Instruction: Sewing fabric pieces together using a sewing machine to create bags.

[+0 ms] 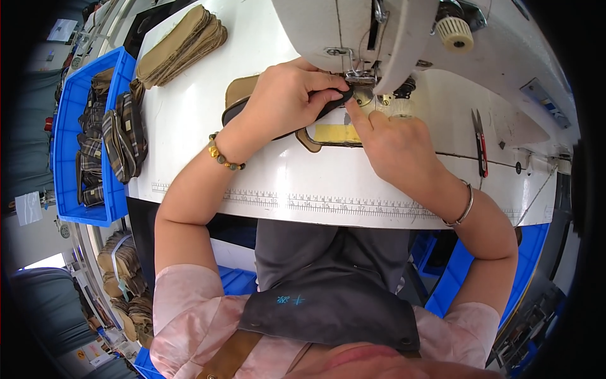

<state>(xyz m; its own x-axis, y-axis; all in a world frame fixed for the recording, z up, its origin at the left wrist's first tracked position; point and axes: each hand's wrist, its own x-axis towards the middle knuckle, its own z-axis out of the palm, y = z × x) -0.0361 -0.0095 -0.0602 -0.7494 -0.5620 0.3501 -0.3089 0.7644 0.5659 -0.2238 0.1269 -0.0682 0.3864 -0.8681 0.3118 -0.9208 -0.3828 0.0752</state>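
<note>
Dark insole piece (328, 101) under both hands, at presser foot (361, 79)

At a white bench (208, 132), the left hand (284, 101) presses a dark, tan-lined fabric piece (243, 95) under the white sewing machine (404, 31), while the right hand (394, 142) steadies it; red-handled thread snips (481, 142) lie nearby.

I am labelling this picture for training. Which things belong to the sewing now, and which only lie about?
In use:
left hand
right hand
dark piece
sewing machine

Lying about:
tan stack
blue bin of plaid pieces
snips
</note>
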